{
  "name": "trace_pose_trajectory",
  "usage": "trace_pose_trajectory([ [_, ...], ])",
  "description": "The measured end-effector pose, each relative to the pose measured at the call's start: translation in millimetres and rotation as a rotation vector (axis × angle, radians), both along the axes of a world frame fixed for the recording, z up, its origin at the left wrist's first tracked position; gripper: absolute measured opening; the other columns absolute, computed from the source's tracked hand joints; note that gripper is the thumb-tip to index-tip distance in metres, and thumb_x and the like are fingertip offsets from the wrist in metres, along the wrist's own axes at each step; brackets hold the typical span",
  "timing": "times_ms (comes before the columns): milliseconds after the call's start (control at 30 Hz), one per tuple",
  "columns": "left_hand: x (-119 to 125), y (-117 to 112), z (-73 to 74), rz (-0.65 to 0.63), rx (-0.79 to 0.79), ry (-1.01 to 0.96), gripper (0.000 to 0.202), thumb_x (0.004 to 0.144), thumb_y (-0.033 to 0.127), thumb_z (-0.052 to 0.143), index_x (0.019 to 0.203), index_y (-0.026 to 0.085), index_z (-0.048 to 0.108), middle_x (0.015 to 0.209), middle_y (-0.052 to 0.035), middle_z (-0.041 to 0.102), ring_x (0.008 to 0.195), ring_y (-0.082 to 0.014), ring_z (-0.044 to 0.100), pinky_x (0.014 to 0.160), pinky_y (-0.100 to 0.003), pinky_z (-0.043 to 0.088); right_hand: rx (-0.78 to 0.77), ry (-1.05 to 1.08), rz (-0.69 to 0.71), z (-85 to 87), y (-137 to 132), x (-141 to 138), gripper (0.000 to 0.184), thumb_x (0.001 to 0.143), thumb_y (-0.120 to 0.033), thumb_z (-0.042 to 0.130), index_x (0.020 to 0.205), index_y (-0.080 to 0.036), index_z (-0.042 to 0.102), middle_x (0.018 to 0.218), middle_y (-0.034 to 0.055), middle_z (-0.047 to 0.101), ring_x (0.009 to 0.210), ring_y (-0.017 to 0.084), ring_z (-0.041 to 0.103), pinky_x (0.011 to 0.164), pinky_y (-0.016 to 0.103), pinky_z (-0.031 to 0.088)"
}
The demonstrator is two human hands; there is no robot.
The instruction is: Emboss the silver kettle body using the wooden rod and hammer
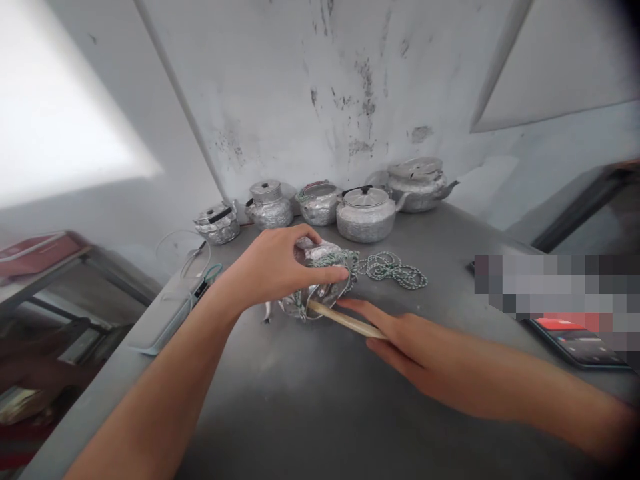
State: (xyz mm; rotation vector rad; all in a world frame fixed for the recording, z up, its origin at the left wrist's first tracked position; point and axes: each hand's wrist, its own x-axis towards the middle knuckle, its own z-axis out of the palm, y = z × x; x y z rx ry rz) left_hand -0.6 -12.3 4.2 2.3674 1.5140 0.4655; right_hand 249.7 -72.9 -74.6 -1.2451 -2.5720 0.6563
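Note:
In the middle of the dark table, a small silvery metal kettle (325, 291) lies tilted with its round opening towards me. Green-and-white cord (340, 257) is wound about it, and a loose bundle of the same cord (395, 269) trails to its right. My left hand (273, 267) grips the kettle from the left and above, thumb across the rim. Between the fingers of my right hand (405, 343) is a pale wooden stick (350, 321), its far end inside the opening. The inside of the kettle is mostly hidden.
Along the wall stand several dented metal kettles, among them a lidded one (366, 217) and a large one (417, 187). A grey flat case (167, 323) with a cable lies at the left edge. At the right is a phone (575, 343) beside a pixelated patch.

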Motion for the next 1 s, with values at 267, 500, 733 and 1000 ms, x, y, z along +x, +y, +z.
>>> trace_pose_trajectory([
  [267, 4.8, -1.4, -4.3, -0.224, -0.022, -0.016, 0.054, 0.087, 0.068, 0.066, 0.131, 0.036, 0.065, 0.167, -0.0019, 0.027, 0.140, -0.0396, 0.044, 0.100, -0.045, 0.046, 0.152, -0.023, 0.071, 6.0, -1.1, -9.2, 0.063, 0.101, -0.016, 0.041, 0.160, -0.037, 0.033, 0.140, 0.0056, 0.067, 0.112, 0.026, 0.071, 0.100, 0.044, 0.052],
  [500, 12.1, 2.8, -14.3, -0.227, 0.010, -0.035, 0.049, 0.090, 0.062, 0.064, 0.132, 0.038, 0.065, 0.155, -0.0032, 0.044, 0.144, -0.0353, 0.038, 0.115, -0.051, 0.035, 0.136, 0.008, -0.018, 8.5, -8.4, -8.8, 0.066, 0.094, -0.013, 0.047, 0.157, -0.033, 0.041, 0.121, 0.0061, 0.076, 0.084, 0.023, 0.076, 0.089, 0.040, 0.058],
  [733, 5.7, 12.1, -15.6, -0.237, -0.033, -0.124, 0.041, 0.093, 0.057, 0.064, 0.130, 0.039, 0.067, 0.149, -0.0021, 0.050, 0.145, -0.0328, 0.037, 0.117, -0.048, 0.035, 0.193, -0.040, 0.037, 7.8, -8.8, -17.4, 0.067, 0.094, -0.016, 0.044, 0.159, -0.034, 0.037, 0.128, 0.0075, 0.074, 0.086, 0.025, 0.076, 0.083, 0.042, 0.059],
  [1000, -5.5, 23.3, -18.1, -0.259, -0.087, -0.207, 0.041, 0.093, 0.058, 0.063, 0.129, 0.040, 0.068, 0.150, -0.0008, 0.050, 0.140, -0.0321, 0.044, 0.115, -0.045, 0.040, 0.229, -0.125, -0.029, -3.6, -12.4, -20.7, 0.063, 0.092, -0.017, 0.043, 0.153, -0.031, 0.047, 0.138, 0.0094, 0.068, 0.073, 0.024, 0.075, 0.071, 0.038, 0.059],
])
